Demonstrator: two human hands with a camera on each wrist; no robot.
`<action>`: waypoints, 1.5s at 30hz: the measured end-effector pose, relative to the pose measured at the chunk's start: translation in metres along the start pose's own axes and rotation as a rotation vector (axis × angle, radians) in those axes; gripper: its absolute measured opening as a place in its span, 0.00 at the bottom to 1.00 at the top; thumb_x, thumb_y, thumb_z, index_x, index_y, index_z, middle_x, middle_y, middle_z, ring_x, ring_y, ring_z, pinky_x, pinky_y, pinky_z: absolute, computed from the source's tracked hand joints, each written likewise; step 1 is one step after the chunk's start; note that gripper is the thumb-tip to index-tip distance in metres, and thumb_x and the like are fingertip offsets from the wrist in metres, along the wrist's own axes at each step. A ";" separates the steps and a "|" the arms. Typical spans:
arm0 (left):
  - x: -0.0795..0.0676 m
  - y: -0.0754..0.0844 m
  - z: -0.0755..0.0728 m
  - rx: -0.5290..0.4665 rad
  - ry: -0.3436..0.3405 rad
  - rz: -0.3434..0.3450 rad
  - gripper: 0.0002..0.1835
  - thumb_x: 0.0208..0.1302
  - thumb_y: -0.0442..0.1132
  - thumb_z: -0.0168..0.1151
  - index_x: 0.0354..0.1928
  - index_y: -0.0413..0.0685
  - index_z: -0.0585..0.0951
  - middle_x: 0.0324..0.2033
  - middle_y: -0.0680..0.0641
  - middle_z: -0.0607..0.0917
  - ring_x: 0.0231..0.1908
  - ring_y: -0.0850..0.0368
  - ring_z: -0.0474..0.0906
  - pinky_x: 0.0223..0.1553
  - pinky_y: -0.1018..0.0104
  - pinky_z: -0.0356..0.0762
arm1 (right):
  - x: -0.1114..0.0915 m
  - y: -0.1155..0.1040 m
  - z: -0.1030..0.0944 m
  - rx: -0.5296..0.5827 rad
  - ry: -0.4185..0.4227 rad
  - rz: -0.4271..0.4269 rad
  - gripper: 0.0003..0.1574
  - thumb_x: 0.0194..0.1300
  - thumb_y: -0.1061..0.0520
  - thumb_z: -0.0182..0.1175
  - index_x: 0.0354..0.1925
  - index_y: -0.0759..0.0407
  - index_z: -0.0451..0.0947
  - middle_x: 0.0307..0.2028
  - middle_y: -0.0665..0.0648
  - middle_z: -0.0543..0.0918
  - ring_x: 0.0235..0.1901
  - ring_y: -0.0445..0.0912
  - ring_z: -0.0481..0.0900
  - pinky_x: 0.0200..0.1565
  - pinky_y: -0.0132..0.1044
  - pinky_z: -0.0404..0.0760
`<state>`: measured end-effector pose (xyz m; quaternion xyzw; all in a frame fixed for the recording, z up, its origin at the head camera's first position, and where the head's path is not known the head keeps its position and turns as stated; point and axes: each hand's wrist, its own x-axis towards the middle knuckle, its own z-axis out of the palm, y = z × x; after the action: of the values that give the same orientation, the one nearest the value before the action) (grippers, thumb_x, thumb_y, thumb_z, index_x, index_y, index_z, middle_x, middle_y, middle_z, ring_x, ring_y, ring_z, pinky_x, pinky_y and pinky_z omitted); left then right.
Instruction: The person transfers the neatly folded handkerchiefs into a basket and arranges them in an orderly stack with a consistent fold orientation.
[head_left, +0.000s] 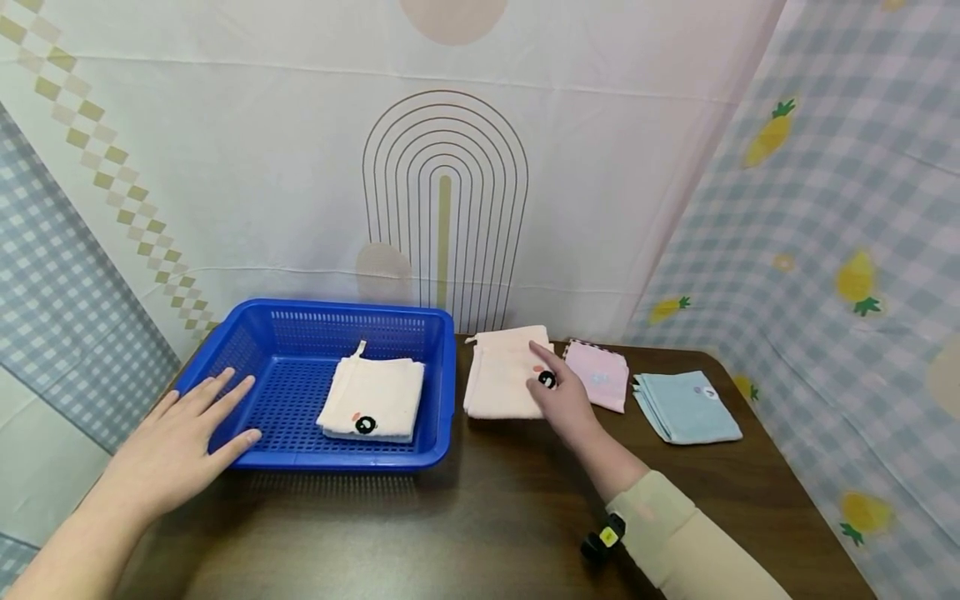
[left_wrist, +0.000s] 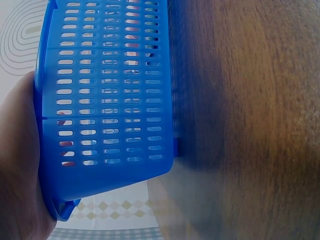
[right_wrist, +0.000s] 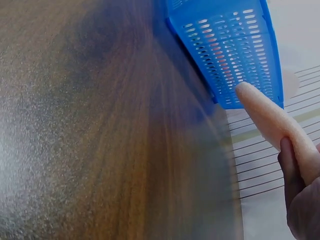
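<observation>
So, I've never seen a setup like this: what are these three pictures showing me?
No robot here, just a person's two bare hands. The widest picture comes from a camera worn on the head, looking forward and down; the other two come from cameras on the left and right wrists. On the brown table stands a blue basket with a folded white cloth inside. The left hand, fingers extended, is at the basket's left side. The right hand pinches a folded pale pink cloth. Further right lie a lilac cloth and a light blue cloth, both folded.
</observation>
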<state>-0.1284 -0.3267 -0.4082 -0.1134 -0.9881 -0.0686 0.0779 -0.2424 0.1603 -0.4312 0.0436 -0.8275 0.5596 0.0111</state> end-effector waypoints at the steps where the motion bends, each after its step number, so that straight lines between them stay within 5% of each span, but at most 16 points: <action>1: 0.000 0.000 0.000 0.001 -0.002 0.000 0.43 0.69 0.65 0.54 0.78 0.50 0.57 0.73 0.33 0.59 0.69 0.30 0.58 0.72 0.38 0.30 | 0.000 -0.001 0.000 0.005 0.004 0.002 0.35 0.69 0.60 0.58 0.71 0.41 0.67 0.74 0.55 0.61 0.73 0.49 0.53 0.66 0.50 0.64; 9: 0.000 0.001 -0.002 -0.001 -0.017 -0.003 0.43 0.69 0.65 0.53 0.78 0.50 0.57 0.74 0.33 0.58 0.69 0.30 0.57 0.71 0.35 0.33 | -0.002 -0.005 -0.005 0.032 0.013 0.016 0.35 0.71 0.59 0.57 0.72 0.40 0.66 0.75 0.52 0.58 0.75 0.48 0.49 0.71 0.52 0.57; 21: 0.000 0.002 -0.002 -0.003 -0.024 -0.006 0.43 0.69 0.65 0.52 0.78 0.51 0.57 0.74 0.34 0.58 0.70 0.31 0.56 0.72 0.36 0.32 | -0.025 -0.050 -0.010 0.073 0.000 0.025 0.36 0.70 0.65 0.55 0.74 0.53 0.63 0.76 0.58 0.56 0.76 0.49 0.46 0.70 0.50 0.59; 38: 0.000 0.004 -0.005 -0.015 -0.050 -0.014 0.42 0.70 0.66 0.51 0.77 0.50 0.59 0.74 0.34 0.58 0.71 0.31 0.54 0.71 0.35 0.31 | -0.029 -0.065 -0.008 0.130 0.004 -0.007 0.36 0.70 0.65 0.56 0.73 0.53 0.64 0.76 0.57 0.56 0.76 0.47 0.46 0.72 0.48 0.54; 45: -0.001 0.003 -0.004 -0.018 -0.043 -0.011 0.41 0.70 0.65 0.51 0.77 0.50 0.59 0.74 0.35 0.58 0.71 0.32 0.54 0.71 0.36 0.29 | -0.021 -0.053 -0.006 0.178 0.004 -0.021 0.36 0.69 0.65 0.57 0.73 0.50 0.66 0.76 0.54 0.56 0.75 0.45 0.45 0.73 0.48 0.51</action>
<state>-0.1264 -0.3249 -0.4044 -0.1103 -0.9895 -0.0754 0.0550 -0.2175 0.1473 -0.3813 0.0517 -0.7739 0.6311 0.0148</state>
